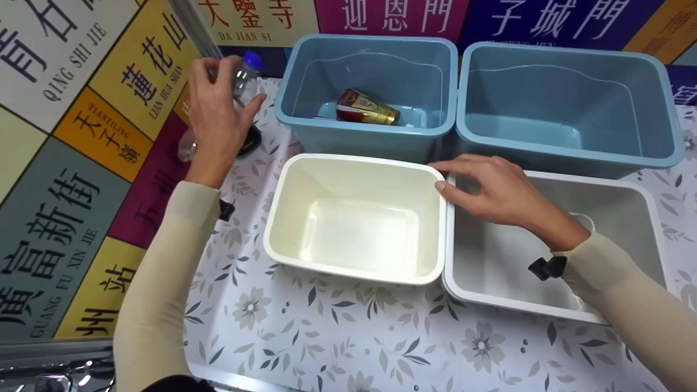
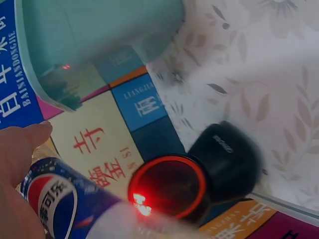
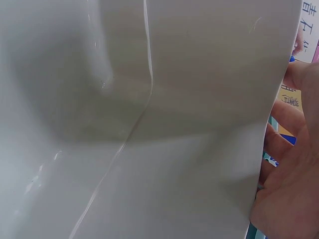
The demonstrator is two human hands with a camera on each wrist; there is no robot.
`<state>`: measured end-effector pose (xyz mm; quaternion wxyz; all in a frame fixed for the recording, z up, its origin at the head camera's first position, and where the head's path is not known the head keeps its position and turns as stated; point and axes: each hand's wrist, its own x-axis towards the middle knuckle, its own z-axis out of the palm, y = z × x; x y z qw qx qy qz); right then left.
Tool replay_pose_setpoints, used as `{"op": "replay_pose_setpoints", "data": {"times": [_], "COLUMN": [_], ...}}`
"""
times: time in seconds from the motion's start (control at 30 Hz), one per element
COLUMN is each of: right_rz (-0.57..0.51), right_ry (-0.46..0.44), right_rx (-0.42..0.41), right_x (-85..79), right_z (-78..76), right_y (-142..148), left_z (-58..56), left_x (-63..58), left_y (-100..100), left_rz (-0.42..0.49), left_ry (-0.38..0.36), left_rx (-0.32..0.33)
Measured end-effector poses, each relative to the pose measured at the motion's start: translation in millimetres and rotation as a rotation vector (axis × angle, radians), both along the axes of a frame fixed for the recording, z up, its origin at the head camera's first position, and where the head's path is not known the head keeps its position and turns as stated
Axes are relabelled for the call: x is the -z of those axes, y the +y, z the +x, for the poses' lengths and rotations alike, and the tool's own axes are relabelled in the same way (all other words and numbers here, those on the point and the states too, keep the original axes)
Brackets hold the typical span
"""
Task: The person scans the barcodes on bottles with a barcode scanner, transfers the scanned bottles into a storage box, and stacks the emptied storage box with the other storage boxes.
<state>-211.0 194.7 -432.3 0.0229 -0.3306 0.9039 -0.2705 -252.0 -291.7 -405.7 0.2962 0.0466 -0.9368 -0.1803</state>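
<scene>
At the back left, my left hand (image 1: 215, 109) grips a clear plastic bottle (image 1: 245, 84) with a blue cap. The bottle slants under the palm, and its blue label (image 2: 52, 201) shows in the left wrist view. Beside that hand is a black object (image 2: 227, 159) with a round, red-ringed face next to it. My right hand (image 1: 498, 188) pinches the back right corner of a cream bin (image 1: 354, 272), thumb and forefinger at its rim. A larger white bin (image 1: 523, 302) stands to the right, partly under my right forearm. The other right fingers (image 3: 279, 144) are partly hidden by a bin wall.
Two blue bins stand behind. The left blue bin (image 1: 365, 139) contains a red and gold can (image 1: 365, 107); the right blue bin (image 1: 572, 155) adjoins it. Sign-covered panels (image 1: 92, 136) rise at the left and back. A flower-patterned cloth (image 1: 348, 332) covers the table.
</scene>
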Motion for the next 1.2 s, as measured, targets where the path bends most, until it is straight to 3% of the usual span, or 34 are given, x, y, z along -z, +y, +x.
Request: {"op": "replay_pose_setpoints", "data": {"times": [0.37, 0.7, 1.2], "right_rz": [0.003, 0.002, -0.004], "right_ry": [0.002, 0.017, 0.005], "right_rx": [-0.004, -0.002, 0.004], "right_x": [0.4, 1.2, 0.6], "right_z": [0.1, -0.9, 0.1], "right_y": [0, 0, 0], "left_z": [1.5, -2.3, -11.8], "left_x": [-16.3, -29.1, -46.0], "left_y": [24, 55, 103], "left_rz": [-0.135, -0.137, -0.223], "left_ry": [0.037, 0.061, 0.053], "left_rx": [0.078, 0.139, 0.266]}}
